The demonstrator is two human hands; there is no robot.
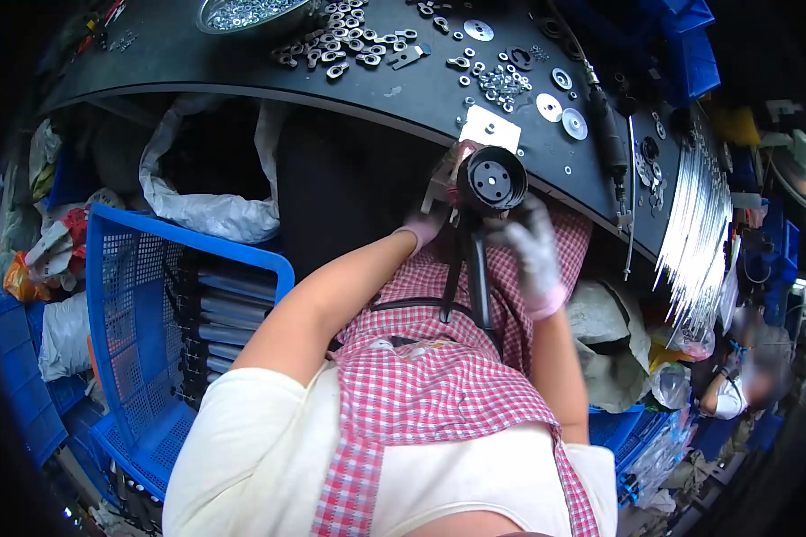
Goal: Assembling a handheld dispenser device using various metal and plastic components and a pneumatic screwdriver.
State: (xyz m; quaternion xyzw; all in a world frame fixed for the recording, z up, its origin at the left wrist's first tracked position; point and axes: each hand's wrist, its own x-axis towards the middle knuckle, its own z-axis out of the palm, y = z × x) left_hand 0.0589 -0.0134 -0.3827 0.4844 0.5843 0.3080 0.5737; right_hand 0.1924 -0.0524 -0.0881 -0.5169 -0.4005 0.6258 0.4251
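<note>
A black round cup-shaped part with small holes in its face is in front of me at the table's edge. Two black tubes run from below it toward my lap. Just left of the cup is a metal bracket or fixture. My left hand, with a pink cuff, is close against the bracket; its fingers are hidden. To the right of the tubes, my right hand wears a grey-white glove and is smeared by motion. Whether it grips anything does not show.
The dark table carries loose metal eyelets, a pile of nuts, discs and a metal bowl. Long thin rods lie at right. A blue crate with dark tubes stands left. Another person is at far right.
</note>
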